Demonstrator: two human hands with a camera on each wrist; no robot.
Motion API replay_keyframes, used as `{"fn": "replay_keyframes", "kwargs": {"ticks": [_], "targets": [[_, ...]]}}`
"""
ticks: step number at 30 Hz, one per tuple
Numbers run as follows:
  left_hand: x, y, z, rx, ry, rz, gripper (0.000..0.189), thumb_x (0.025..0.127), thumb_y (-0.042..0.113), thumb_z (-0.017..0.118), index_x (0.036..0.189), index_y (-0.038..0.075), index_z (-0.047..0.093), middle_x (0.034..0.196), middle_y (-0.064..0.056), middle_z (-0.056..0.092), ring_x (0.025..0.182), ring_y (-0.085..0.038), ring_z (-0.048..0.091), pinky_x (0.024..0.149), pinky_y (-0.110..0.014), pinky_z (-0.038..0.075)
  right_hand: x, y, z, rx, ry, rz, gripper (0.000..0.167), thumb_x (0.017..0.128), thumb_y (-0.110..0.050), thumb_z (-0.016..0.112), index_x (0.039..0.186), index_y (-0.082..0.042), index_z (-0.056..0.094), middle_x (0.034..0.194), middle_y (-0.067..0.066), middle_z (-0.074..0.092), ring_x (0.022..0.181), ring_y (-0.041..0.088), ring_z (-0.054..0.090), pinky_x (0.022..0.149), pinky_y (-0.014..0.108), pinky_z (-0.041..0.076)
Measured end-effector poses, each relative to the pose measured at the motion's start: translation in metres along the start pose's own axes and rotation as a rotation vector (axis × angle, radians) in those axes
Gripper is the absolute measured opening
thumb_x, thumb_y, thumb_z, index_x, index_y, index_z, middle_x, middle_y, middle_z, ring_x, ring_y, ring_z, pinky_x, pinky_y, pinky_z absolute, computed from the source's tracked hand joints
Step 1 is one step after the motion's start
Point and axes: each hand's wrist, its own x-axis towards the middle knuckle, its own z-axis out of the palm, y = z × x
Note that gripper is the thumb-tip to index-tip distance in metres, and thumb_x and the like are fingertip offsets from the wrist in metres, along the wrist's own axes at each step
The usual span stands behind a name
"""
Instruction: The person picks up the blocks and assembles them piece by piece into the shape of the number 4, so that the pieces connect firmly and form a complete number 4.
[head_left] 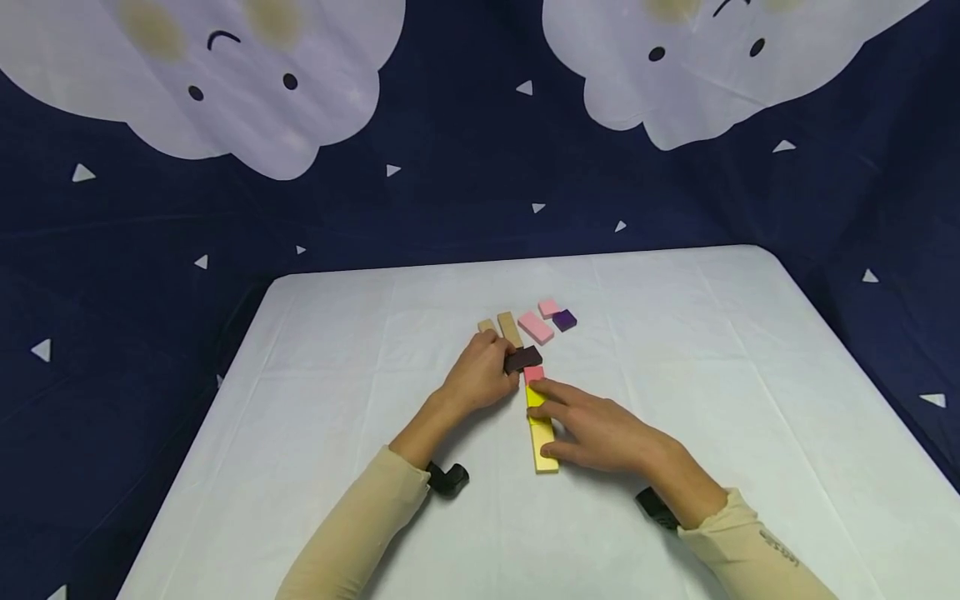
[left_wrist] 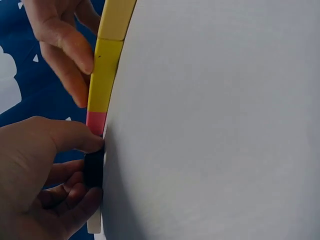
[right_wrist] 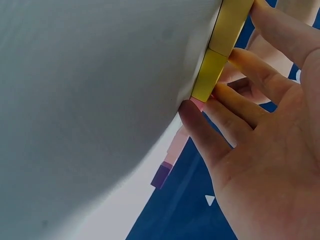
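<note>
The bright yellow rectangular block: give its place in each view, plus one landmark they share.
Head: bright yellow block, below and right of centre.
Left wrist: bright yellow block, upper left.
Right wrist: bright yellow block, upper right.
Shared landmark: pale yellow rectangular block, touching its end.

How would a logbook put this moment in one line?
left hand: grips dark brown rectangular block | right hand: touches bright yellow rectangular block | adjoining: pale yellow rectangular block

Blocks [head_left: 545, 458] are bright yellow, pale yellow, coral, dark brown, tan, pink and purple; the worktop [head_left: 330, 375] is white; white clouds [head_left: 247, 125] and triangles [head_left: 527, 87] pattern the navy backdrop [head_left: 465, 125].
</note>
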Motion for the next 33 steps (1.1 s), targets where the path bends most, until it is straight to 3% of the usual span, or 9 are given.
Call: {"fn": "replay_keyframes", "kwargs": {"ticks": [7,13,20,28,33], "targets": [[0.0,-0.003,0.001,-0.031,0.022,0.005,0.031,0.075,0.023,0.073,0.101,0.007,0.066,0.097,-0.003,0.053,0.085,-0.015,0.048,0.076,-0.029,0.044,-0.001,0.0,-0.001,-0.007,-0.007,0.014,0.05,0.088,-0.045,0.066,0.131,-0.019,0.06,0.152,0.005,0.032,0.137,0.019,0.031,0.1,0.042,0.039],[-0.003,-0.011,-0.004,-0.096,-0.007,-0.025,0.031,0.073,0.022,0.075,0.1,0.01,0.065,0.093,0.001,0.052,0.083,-0.014,0.048,0.075,-0.029,0.043,-0.001,0.0,0.0,-0.009,-0.009,0.013,0.051,0.088,-0.045,0.066,0.131,-0.019,0.06,0.152,0.005,0.032,0.137,0.02,0.032,0.101,0.042,0.039],[-0.007,-0.018,-0.009,-0.103,-0.03,-0.041,0.033,0.072,0.022,0.075,0.101,0.01,0.065,0.095,0.001,0.053,0.085,-0.015,0.049,0.078,-0.03,0.043,-0.001,0.0,-0.001,-0.003,-0.018,0.019,0.052,0.088,-0.047,0.065,0.132,-0.019,0.06,0.152,0.005,0.031,0.138,0.02,0.031,0.101,0.042,0.038],[-0.011,-0.027,-0.016,-0.103,-0.037,-0.012,0.033,0.071,0.021,0.075,0.101,0.009,0.066,0.092,0.002,0.054,0.084,-0.014,0.049,0.077,-0.029,0.044,-0.001,0.0,-0.001,-0.011,-0.011,0.018,0.051,0.088,-0.046,0.066,0.131,-0.019,0.06,0.152,0.006,0.032,0.137,0.022,0.032,0.101,0.043,0.039],[-0.016,-0.028,-0.018,-0.111,-0.084,0.042,0.033,0.072,0.018,0.076,0.102,0.009,0.066,0.094,0.002,0.055,0.085,-0.014,0.049,0.079,-0.029,0.044,-0.001,0.0,0.0,-0.008,-0.011,0.003,0.052,0.089,-0.046,0.065,0.132,-0.018,0.059,0.152,0.006,0.032,0.137,0.021,0.032,0.101,0.042,0.038]]}}
